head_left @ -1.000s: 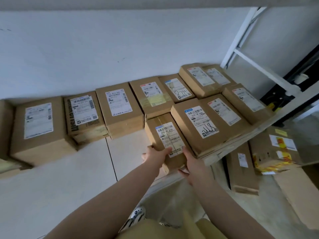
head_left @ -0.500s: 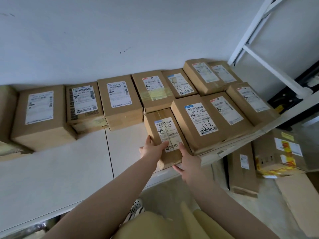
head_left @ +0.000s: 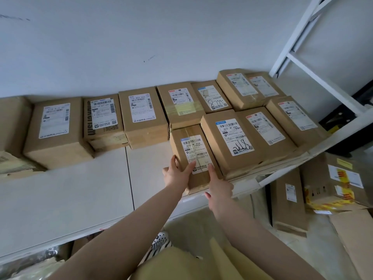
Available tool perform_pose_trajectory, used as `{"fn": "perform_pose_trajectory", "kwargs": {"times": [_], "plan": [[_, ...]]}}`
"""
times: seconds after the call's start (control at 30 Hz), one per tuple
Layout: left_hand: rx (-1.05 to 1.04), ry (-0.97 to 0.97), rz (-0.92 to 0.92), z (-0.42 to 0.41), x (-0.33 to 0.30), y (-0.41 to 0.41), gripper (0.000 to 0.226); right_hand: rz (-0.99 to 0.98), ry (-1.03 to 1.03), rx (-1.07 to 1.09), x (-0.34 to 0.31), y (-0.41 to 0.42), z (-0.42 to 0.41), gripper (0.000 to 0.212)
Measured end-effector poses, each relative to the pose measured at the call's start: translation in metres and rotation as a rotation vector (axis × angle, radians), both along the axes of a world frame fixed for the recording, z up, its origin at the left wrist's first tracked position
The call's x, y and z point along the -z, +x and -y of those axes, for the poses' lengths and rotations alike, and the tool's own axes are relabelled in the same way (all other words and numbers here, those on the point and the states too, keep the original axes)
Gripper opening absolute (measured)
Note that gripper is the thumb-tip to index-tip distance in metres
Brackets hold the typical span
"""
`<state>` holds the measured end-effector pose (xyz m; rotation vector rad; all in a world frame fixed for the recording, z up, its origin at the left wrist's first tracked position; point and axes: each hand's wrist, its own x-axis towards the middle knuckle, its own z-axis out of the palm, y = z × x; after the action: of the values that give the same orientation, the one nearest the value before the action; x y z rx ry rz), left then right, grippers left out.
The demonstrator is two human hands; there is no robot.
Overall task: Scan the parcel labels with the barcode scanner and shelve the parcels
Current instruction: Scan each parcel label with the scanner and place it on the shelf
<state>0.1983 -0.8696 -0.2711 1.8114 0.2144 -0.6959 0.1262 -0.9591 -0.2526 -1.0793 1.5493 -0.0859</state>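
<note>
A white shelf (head_left: 80, 199) made of panels with a seam between them carries a row of brown cardboard parcels (head_left: 141, 118) along the wall, labels facing up. Toward 2 o'clock a second row sits in front of it, near the shelf's edge: three larger boxes (head_left: 262, 138) side by side and one small parcel (head_left: 189, 150) just beside them at 12 o'clock. The floor (head_left: 302, 249) at 4 o'clock holds more cartons (head_left: 288, 199), some upright, and what may be flattened cardboard (head_left: 355, 239).
</note>
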Motion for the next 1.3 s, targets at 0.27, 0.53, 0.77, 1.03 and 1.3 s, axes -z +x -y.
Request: {"fn": "perform_pose_trajectory", "kwargs": {"times": [0.27,0.53,0.77,1.03,1.3], "plan": [[-0.052,-0.042,-0.051,-0.040,-0.018,-0.015,0.052,0.148,0.014,-0.073,-0.009,-0.051,-0.013,0.067],[-0.395,-0.140,-0.123,-0.165,-0.019,-0.068,0.017,0.186,0.239,-0.576,0.032,-0.085,-0.091,0.030],[-0.881,-0.346,-0.208,-0.304,-0.015,-0.120,0.010,0.330,0.373,-0.844,0.024,-0.035,-0.210,0.011],[-1.176,-0.450,-0.169,-0.463,-0.008,-0.191,0.006,0.328,0.425,-1.131,0.018,-0.036,-0.383,0.006],[-1.461,-0.484,-0.069,-0.652,-0.011,-0.272,0.003,0.281,0.457,-1.335,0.016,-0.074,-0.591,0.004]]}}
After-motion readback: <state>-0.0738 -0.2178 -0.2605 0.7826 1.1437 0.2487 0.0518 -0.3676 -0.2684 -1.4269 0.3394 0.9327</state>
